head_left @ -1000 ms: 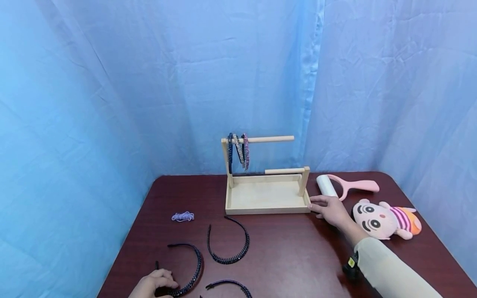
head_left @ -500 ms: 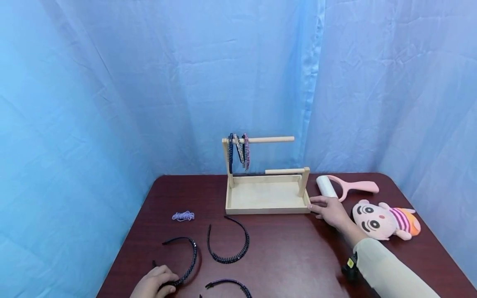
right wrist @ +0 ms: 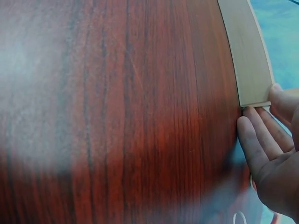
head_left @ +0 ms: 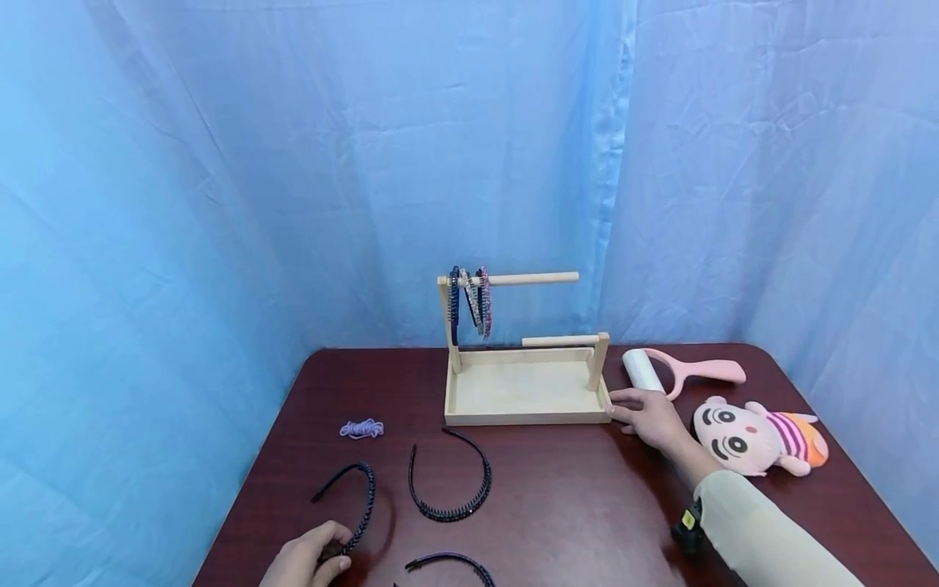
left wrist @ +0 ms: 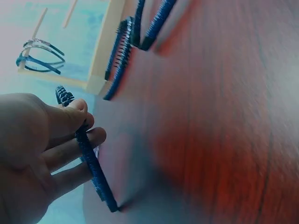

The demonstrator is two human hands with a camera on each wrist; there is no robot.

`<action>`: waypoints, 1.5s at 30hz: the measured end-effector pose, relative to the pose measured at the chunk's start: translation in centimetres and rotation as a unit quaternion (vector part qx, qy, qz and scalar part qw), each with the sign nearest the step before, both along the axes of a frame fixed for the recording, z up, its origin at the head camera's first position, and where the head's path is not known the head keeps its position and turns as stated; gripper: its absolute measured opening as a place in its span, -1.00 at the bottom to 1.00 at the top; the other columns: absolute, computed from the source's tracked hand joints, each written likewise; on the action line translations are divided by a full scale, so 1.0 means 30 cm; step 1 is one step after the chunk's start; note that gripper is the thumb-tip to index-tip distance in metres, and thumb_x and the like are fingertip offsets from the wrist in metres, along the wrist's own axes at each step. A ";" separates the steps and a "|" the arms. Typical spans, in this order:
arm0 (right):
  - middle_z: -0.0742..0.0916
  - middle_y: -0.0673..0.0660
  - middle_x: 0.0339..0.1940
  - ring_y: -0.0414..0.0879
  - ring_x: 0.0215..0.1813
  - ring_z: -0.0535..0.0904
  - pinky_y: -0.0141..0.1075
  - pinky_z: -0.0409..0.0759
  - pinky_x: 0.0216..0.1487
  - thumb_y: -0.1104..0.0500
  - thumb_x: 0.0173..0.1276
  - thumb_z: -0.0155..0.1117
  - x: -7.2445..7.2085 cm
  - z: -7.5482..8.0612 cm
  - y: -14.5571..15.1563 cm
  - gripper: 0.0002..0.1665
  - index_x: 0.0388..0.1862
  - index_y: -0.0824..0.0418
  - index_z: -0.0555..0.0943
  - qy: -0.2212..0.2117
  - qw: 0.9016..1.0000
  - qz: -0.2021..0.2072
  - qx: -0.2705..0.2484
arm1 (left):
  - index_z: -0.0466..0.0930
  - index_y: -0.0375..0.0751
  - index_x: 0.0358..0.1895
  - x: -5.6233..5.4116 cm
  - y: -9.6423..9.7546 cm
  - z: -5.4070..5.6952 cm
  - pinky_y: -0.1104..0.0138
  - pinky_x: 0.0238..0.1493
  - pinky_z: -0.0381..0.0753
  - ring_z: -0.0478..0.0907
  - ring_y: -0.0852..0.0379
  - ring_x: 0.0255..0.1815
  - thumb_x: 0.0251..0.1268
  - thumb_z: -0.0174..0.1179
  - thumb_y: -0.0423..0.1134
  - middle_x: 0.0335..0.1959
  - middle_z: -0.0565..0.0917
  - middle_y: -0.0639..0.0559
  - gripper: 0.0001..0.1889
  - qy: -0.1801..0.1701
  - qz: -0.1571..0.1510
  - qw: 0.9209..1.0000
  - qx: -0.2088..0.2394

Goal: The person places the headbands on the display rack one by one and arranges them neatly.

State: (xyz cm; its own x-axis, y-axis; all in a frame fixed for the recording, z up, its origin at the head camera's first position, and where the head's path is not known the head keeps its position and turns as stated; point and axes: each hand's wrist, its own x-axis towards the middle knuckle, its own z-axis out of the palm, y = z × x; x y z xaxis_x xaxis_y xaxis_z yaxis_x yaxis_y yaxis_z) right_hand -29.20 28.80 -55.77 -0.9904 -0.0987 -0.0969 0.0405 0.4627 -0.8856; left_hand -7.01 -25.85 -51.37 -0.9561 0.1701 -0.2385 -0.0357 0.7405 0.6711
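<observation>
In the head view my left hand (head_left: 308, 557) holds a dark, beaded headband (head_left: 367, 501) at the near left. The left wrist view shows the thumb and fingers pinching this headband (left wrist: 96, 170), its toothed part (left wrist: 64, 96) above the thumb. My right hand (head_left: 649, 418) grips the right end of a pale wooden headband stand (head_left: 528, 417). Its thumb (right wrist: 279, 95) lies at the tray's upper edge, and the other fingers rest against the end wall. Several headbands (head_left: 469, 302) hang at the left of the stand's upper bar (head_left: 539, 279).
Two more dark headbands, one in the middle (head_left: 452, 514) and one at the front edge of view (head_left: 458, 557), lie on the dark red table (head_left: 572, 505). Purple cord (head_left: 362, 429) lies left; a pink-handled roller (head_left: 697, 371) and plush doll (head_left: 759, 436) lie right.
My left hand has closed around the near headband and lifted it, turning it more upright and slightly left. My right hand stays at the stand's end.
</observation>
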 end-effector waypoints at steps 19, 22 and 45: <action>0.75 0.44 0.04 0.08 -0.09 0.76 -0.12 0.79 -0.23 0.30 0.45 0.35 -0.002 0.011 -0.004 -0.56 0.23 0.50 0.60 -0.002 1.000 0.000 -0.010 | 0.59 -0.40 0.23 0.022 0.057 0.045 0.39 -0.11 0.71 0.60 0.30 -0.19 0.22 0.42 -0.39 -0.12 0.63 -0.08 -0.51 0.045 0.123 0.983 0.125; 0.75 0.44 0.05 0.08 -0.09 0.76 -0.12 0.79 -0.23 0.30 0.45 0.34 -0.001 0.009 -0.004 -0.56 0.23 0.50 0.59 -0.005 1.000 -0.003 -0.011 | 0.59 -0.36 0.23 0.018 0.084 0.066 0.34 -0.07 0.72 0.64 0.17 -0.11 0.21 0.43 -0.38 -0.08 0.65 -0.08 -0.51 0.036 0.180 0.973 0.142; 0.74 0.46 0.07 0.12 -0.07 0.74 -0.08 0.78 -0.23 0.29 0.46 0.33 0.008 0.032 -0.022 -0.57 0.23 0.49 0.60 -0.011 1.000 -0.001 -0.004 | 0.69 -0.23 0.05 -0.197 0.464 0.182 0.36 -0.10 0.72 0.68 0.24 -0.21 0.16 0.51 -0.29 -0.23 0.71 -0.04 -0.62 0.167 0.028 0.955 0.243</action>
State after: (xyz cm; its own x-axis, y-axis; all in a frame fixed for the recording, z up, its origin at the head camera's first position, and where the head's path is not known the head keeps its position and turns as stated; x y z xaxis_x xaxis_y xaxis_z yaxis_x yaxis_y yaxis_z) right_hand -28.95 28.14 -54.81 -0.9884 -0.0969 -0.1173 0.0609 0.4549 -0.8885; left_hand -12.93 -11.92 -45.90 -0.9758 0.1297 0.1762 0.2108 0.3415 0.9159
